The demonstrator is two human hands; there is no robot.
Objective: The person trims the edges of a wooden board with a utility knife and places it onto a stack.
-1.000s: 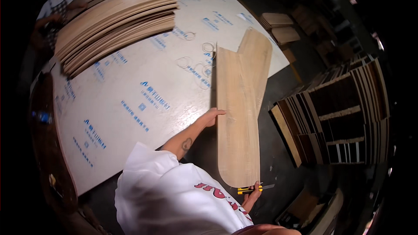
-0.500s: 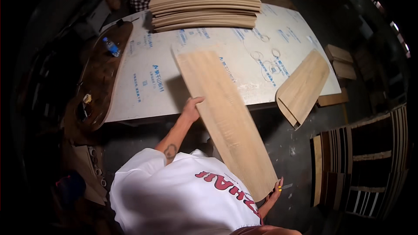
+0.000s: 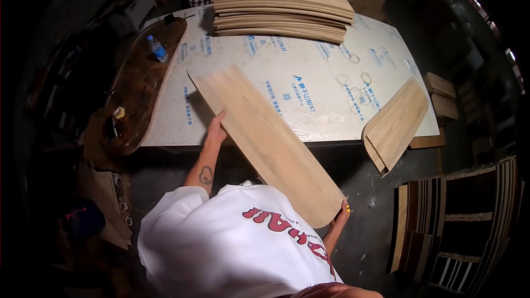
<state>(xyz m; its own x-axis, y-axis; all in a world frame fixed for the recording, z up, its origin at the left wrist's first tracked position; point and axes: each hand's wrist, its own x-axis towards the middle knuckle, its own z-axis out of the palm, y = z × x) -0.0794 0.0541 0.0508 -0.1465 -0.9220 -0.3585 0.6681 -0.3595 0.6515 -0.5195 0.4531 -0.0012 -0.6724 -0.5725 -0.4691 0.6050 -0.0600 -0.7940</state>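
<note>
Head: stacked boards (image 3: 282, 14) beyond held board (image 3: 270, 146).

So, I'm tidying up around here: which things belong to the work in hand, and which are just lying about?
Part of the work:
long wooden board, held by left hand and right hand
small yellow item there, too small to identify
probably the stack of similar boards

Apparently just lying about:
blue-capped bottle
thin loops on the white table
</note>
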